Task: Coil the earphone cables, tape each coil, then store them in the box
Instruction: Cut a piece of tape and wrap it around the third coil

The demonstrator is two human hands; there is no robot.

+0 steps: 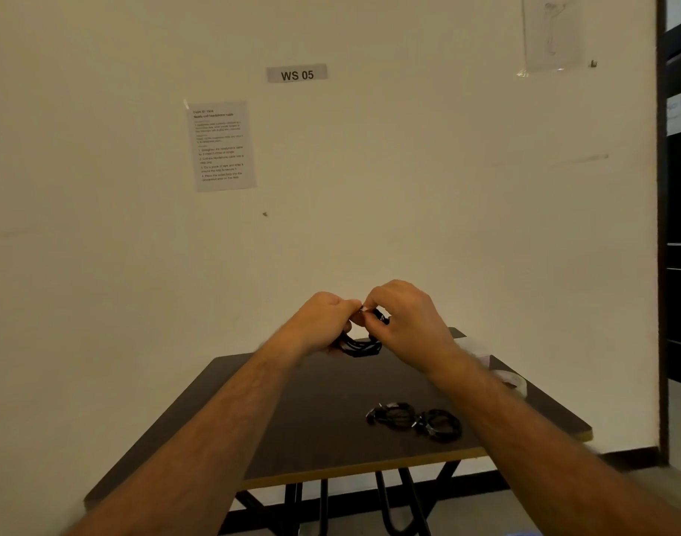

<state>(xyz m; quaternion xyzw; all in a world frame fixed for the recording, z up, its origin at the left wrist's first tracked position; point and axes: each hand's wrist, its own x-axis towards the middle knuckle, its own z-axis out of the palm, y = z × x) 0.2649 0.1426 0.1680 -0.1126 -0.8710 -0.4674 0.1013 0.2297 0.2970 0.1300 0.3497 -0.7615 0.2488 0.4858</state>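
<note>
Left hand (323,323): raised above the far part of the table, fingers curled round the left side of a black earphone coil, pinching it near the top.
Right hand (404,323): fingers bent inward, pinching the top of the same coil from its 2 o'clock side; fingertips of both hands nearly meet.
Coil in hand (360,346): several dark loops hanging below the fingers, held in the air over the table's far edge; whether tape is already on it cannot be told.
Finished coils (414,419): two black coils lying side by side, touching, on the table toward 4 o'clock from the hands, near the front edge.
Table (292,412): dark top with a pale edge band, black metal legs below.
Pale object (514,381): at 3 o'clock on the table's right edge, partly behind the right forearm, blurred; possibly tape, not certain.
Box: not identifiable in view.
Wall: instruction sheet (220,147) at 11 o'clock, sign reading "WS 05" (297,74) at 12 o'clock.
Step, as judged: securing the third coil at its top.
Risk, loops: a slackened pinch would probably let the springy loops open and the coil lose shape.
Risk, tape: a strip fixed to only some strands would likely let others slip free.
Risk, finished coils: lying close to the front edge, a forearm sweep could push them off.
</note>
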